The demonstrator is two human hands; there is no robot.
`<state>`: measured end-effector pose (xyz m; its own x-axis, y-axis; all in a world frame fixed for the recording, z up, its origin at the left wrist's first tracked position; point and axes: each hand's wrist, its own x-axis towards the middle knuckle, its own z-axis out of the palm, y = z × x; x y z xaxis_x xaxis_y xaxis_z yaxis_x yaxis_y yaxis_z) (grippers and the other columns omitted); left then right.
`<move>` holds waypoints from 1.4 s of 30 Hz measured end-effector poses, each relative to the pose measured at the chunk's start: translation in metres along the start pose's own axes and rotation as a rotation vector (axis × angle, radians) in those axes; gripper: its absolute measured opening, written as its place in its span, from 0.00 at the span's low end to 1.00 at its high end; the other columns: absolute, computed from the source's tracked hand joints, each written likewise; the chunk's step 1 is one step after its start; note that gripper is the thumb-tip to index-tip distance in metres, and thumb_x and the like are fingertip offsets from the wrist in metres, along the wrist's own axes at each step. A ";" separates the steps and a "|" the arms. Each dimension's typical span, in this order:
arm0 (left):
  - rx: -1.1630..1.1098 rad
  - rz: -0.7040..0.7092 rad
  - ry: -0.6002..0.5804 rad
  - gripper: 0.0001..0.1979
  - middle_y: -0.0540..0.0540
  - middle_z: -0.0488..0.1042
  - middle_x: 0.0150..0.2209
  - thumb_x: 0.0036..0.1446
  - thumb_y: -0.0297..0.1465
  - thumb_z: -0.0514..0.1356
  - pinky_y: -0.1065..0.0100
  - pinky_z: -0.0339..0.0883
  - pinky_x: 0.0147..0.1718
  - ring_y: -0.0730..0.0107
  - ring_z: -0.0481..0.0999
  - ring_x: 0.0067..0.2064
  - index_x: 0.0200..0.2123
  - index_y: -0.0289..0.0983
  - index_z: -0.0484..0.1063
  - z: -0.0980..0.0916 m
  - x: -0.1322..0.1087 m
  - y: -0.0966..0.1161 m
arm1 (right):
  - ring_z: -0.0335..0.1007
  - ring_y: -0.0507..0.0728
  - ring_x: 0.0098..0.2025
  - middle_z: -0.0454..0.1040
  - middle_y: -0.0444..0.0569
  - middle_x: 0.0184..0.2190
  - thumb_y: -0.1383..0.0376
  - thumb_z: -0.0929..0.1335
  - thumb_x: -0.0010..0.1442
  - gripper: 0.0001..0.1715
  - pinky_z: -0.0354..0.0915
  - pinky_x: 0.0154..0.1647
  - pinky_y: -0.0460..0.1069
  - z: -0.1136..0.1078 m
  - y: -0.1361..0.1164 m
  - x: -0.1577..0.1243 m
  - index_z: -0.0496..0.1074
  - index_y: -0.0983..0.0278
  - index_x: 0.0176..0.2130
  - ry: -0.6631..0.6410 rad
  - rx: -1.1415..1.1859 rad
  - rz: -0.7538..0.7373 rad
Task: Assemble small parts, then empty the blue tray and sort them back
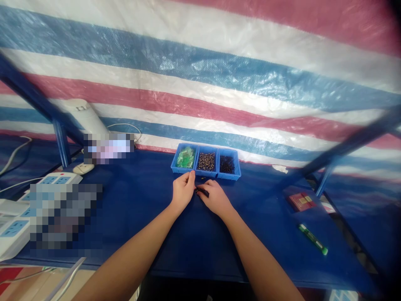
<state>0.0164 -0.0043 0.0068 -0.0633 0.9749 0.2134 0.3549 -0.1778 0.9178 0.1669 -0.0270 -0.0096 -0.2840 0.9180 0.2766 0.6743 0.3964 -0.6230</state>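
Observation:
My left hand and my right hand meet over the blue table, just in front of three small blue bins. Both hands are closed in a pinch on a small dark part held between them. The left bin holds green pieces, the middle bin small brown-and-dark parts, the right bin dark parts. A few loose small parts lie on the table by the bins.
White power strips with cables lie at the left. A white lamp base stands behind them. A small red box and a green pen lie at the right. Blue frame struts slant on both sides before a striped tarp.

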 end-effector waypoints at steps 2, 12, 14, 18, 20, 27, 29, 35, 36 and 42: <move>0.003 0.006 -0.016 0.25 0.52 0.67 0.18 0.64 0.43 0.50 0.72 0.59 0.26 0.74 0.67 0.22 0.18 0.36 0.64 0.001 -0.001 0.000 | 0.69 0.59 0.43 0.74 0.50 0.36 0.66 0.70 0.60 0.09 0.66 0.46 0.53 0.000 0.002 0.001 0.77 0.60 0.42 0.003 0.015 0.005; -0.019 0.003 -0.089 0.20 0.53 0.68 0.19 0.63 0.44 0.52 0.72 0.61 0.27 0.73 0.68 0.23 0.25 0.37 0.66 0.002 0.000 -0.002 | 0.70 0.55 0.31 0.76 0.48 0.32 0.67 0.69 0.58 0.04 0.68 0.37 0.51 -0.008 0.008 0.002 0.76 0.61 0.35 0.174 0.259 0.153; -0.078 -0.004 -0.140 0.14 0.53 0.70 0.22 0.62 0.43 0.55 0.72 0.63 0.27 0.73 0.70 0.24 0.34 0.38 0.68 0.004 -0.001 -0.001 | 0.71 0.55 0.30 0.77 0.48 0.33 0.63 0.70 0.57 0.07 0.69 0.35 0.51 -0.010 0.006 0.004 0.77 0.62 0.37 0.226 0.426 0.230; -0.120 0.037 -0.266 0.12 0.53 0.71 0.25 0.63 0.41 0.53 0.72 0.64 0.28 0.73 0.71 0.25 0.40 0.38 0.68 0.005 -0.005 0.005 | 0.75 0.57 0.34 0.80 0.49 0.35 0.59 0.70 0.57 0.12 0.71 0.38 0.52 -0.013 -0.003 0.005 0.78 0.62 0.39 0.233 0.776 0.269; -0.107 0.068 -0.295 0.13 0.53 0.70 0.24 0.64 0.41 0.52 0.72 0.63 0.28 0.73 0.70 0.25 0.38 0.38 0.68 0.004 -0.006 0.007 | 0.76 0.57 0.34 0.80 0.49 0.35 0.58 0.71 0.56 0.13 0.72 0.39 0.52 -0.013 -0.007 0.005 0.78 0.62 0.39 0.235 0.816 0.263; -0.061 0.063 -0.293 0.17 0.53 0.68 0.21 0.64 0.42 0.52 0.72 0.59 0.26 0.74 0.67 0.24 0.28 0.37 0.66 0.002 -0.005 0.005 | 0.76 0.58 0.36 0.80 0.50 0.36 0.57 0.72 0.55 0.15 0.74 0.39 0.54 -0.013 -0.011 0.003 0.78 0.62 0.41 0.240 0.851 0.283; -0.075 0.053 -0.277 0.19 0.53 0.67 0.20 0.64 0.43 0.51 0.73 0.58 0.25 0.75 0.66 0.23 0.26 0.37 0.64 0.003 -0.006 0.004 | 0.76 0.58 0.35 0.80 0.50 0.37 0.57 0.72 0.55 0.16 0.74 0.40 0.55 -0.013 -0.012 0.002 0.78 0.62 0.42 0.201 0.871 0.252; -0.168 0.015 -0.175 0.22 0.53 0.62 0.20 0.62 0.45 0.54 0.73 0.55 0.24 0.75 0.62 0.24 0.22 0.36 0.62 0.006 -0.006 0.000 | 0.75 0.58 0.36 0.79 0.49 0.37 0.59 0.74 0.53 0.15 0.72 0.43 0.54 -0.009 -0.014 -0.001 0.78 0.61 0.42 0.158 0.751 0.190; -0.180 0.004 -0.191 0.22 0.53 0.62 0.20 0.62 0.45 0.53 0.73 0.55 0.24 0.75 0.62 0.24 0.22 0.36 0.62 0.006 -0.005 -0.001 | 0.75 0.58 0.37 0.79 0.50 0.37 0.59 0.73 0.54 0.14 0.72 0.43 0.54 -0.008 -0.014 -0.001 0.78 0.61 0.41 0.163 0.736 0.192; -0.189 0.016 -0.255 0.21 0.52 0.66 0.21 0.64 0.45 0.52 0.73 0.59 0.25 0.74 0.66 0.24 0.25 0.36 0.65 0.005 -0.005 0.003 | 0.76 0.58 0.35 0.79 0.50 0.36 0.58 0.70 0.59 0.14 0.72 0.40 0.54 -0.008 -0.013 0.001 0.78 0.61 0.42 0.227 0.743 0.224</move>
<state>0.0224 -0.0085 0.0066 0.1848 0.9698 0.1591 0.1732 -0.1915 0.9661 0.1634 -0.0317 0.0046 0.0031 0.9836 0.1801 0.0471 0.1797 -0.9826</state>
